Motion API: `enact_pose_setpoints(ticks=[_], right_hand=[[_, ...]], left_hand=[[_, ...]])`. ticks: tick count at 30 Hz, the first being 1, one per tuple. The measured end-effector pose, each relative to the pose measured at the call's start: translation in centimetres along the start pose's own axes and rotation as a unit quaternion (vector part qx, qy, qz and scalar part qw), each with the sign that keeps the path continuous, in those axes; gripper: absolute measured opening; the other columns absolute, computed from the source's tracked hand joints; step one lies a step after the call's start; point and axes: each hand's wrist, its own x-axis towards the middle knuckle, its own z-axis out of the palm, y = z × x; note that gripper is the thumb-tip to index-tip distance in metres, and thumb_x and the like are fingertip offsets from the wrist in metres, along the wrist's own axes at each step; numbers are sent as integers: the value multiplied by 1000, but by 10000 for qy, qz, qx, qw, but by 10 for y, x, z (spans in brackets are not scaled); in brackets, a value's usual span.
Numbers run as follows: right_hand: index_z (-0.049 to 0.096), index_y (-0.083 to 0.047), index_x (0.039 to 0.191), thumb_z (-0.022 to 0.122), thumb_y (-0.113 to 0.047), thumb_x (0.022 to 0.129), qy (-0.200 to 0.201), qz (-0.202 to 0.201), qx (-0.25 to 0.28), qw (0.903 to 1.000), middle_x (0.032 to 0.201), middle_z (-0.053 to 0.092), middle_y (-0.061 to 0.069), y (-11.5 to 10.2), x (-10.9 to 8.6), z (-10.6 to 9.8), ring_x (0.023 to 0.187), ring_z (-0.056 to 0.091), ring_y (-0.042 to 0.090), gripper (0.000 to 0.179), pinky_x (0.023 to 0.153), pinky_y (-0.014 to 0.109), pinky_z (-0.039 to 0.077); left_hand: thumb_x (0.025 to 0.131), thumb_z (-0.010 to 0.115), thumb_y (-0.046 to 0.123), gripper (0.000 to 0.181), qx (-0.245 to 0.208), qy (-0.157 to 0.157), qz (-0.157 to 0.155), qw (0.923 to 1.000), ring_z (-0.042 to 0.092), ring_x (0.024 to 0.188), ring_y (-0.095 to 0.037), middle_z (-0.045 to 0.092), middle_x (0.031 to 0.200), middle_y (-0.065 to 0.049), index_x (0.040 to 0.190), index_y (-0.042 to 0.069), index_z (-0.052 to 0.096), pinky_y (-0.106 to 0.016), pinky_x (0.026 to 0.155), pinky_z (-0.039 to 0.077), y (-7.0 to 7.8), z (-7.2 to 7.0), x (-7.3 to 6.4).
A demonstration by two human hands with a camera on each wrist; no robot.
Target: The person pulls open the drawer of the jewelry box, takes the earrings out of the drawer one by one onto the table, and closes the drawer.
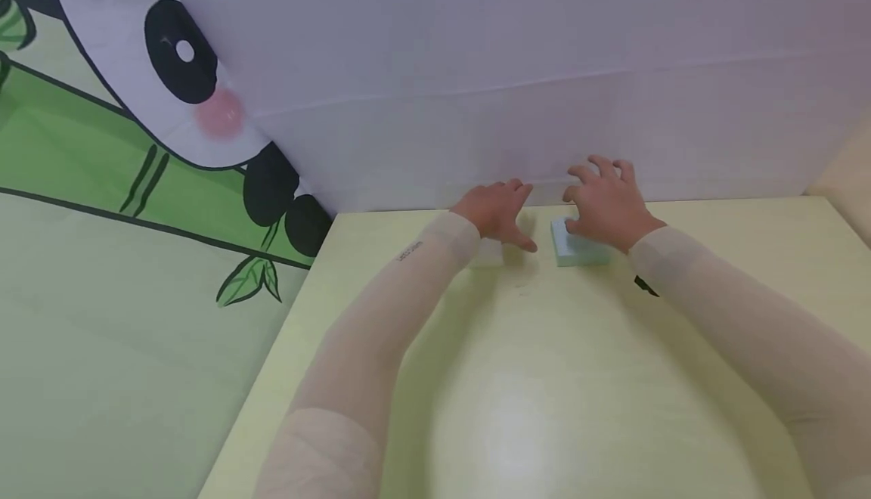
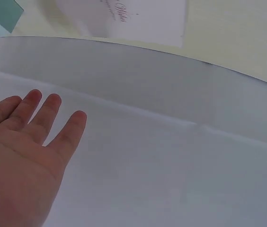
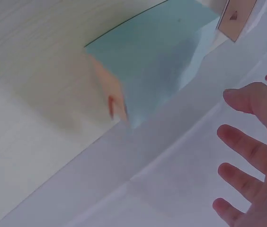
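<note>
Your right grip hides part of the teal box; left wrist cam kinda crops the white item.

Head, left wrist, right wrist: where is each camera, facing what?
Head: worn on the head, facing forward-down over table; left hand, right hand, sleeves show.
Left wrist: on that wrist, facing white backdrop; left fingers show.
Right wrist: on that wrist, facing blue box; right fingers show.
Head and right wrist share blue box.
</note>
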Motion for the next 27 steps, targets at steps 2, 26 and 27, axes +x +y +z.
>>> enact_pose_setpoints(ticks=[2,26,27], right_hand=[[85,-8,138,84,-32,104,-20,49,-56,10000,178,52,26,3,-1,-3,173,29,59,41,135,84,26],[69,-17,165,83,-46,106,-703,501,439,9953,187,40,28,77,-48,-3,170,34,63,68,125,89,34],[71,-16,163,84,-45,106,-688,472,484,9953,186,42,29,76,-46,-1,170,36,62,66,125,88,35]], left_hand=[[101,79,80,125,-45,16,47,10000,42,179,-34,32,196,-11,190,13,22,-52,141,47,2,-1,2],[97,75,88,125,-372,412,143,9984,18,189,-30,21,201,-2,191,24,22,-67,149,30,5,32,14],[98,75,87,125,-395,411,142,9983,18,189,-30,22,201,-2,191,23,22,-65,149,31,4,34,14]])
